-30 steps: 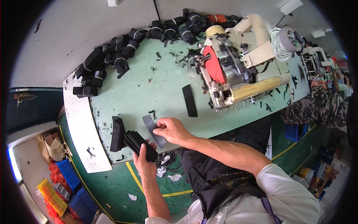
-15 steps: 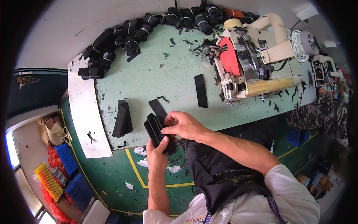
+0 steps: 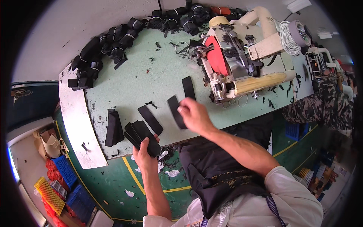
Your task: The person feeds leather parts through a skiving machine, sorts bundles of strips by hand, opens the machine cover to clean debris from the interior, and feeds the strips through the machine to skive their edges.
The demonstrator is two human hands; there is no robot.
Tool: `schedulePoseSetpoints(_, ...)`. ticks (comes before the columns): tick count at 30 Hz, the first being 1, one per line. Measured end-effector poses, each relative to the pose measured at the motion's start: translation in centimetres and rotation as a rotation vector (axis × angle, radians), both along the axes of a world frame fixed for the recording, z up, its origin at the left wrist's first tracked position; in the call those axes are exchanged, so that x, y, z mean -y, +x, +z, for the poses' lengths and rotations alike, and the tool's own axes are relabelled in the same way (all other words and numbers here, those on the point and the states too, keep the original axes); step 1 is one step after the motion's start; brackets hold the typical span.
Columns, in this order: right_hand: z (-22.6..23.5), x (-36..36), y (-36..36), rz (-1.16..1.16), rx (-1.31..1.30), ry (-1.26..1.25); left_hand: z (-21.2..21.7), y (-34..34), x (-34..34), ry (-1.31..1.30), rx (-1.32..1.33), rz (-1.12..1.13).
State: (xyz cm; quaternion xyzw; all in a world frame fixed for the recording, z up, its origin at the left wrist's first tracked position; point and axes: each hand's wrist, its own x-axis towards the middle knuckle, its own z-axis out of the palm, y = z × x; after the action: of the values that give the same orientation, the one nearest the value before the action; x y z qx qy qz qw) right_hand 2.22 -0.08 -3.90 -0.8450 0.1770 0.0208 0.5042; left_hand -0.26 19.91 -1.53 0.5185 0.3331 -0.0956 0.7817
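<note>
My left hand (image 3: 144, 155) is closed around a fanned stack of black fabric strips (image 3: 137, 133) at the table's near edge. To its right, my right hand (image 3: 196, 118) pinches a single black fabric strip (image 3: 174, 106) over the table, slightly blurred. Just behind that strip lies another black strip (image 3: 188, 85), partly covered by my hand. Between my two hands a separate dark strip (image 3: 150, 119) rests flat on the tabletop. A small pile of black strips (image 3: 112, 128) sits left of the held stack.
On the right of the green table (image 3: 151, 75) stands a beige sewing machine (image 3: 266, 51) with a red plate (image 3: 218, 58). Tied black bundles (image 3: 117, 34) line the far edge. Dark scraps are scattered about. Another person in camouflage clothing (image 3: 329, 96) is at the far right.
My right hand has left the stack and moved right with one strip. My left hand has moved left and slightly down with the rest. The whole view has shifted a little.
</note>
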Motion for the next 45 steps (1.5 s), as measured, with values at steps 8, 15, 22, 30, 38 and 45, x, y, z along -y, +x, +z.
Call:
schedulePoseSetpoints(8,0.8,-0.7,0.7,0.246,0.14,-0.049,0.6,0.7,0.4,-0.161,-0.087,-0.042)
schedulePoseSetpoints(15,-0.1,-4.8,1.5,0.28,-0.108,0.172,0.8,-0.5,-0.4,-0.038,-0.048,-0.031)
schedulePoseSetpoints(22,1.8,-5.2,0.9,0.522,-0.287,0.4,1.1,-1.4,-0.1,0.245,0.043,-0.303)
schedulePoseSetpoints(30,1.5,-3.5,0.1,0.222,-0.499,0.943,1.3,-1.1,-0.3,-0.003,-0.097,-0.317)
schedulePoseSetpoints(38,1.1,-3.8,-1.4,0.36,-0.021,0.183,0.9,-0.9,0.8,-0.041,-0.114,-0.247)
schedulePoseSetpoints(45,-0.2,-0.1,-1.0,0.197,0.149,0.165,-1.0,-0.2,0.9,0.077,0.014,0.025)
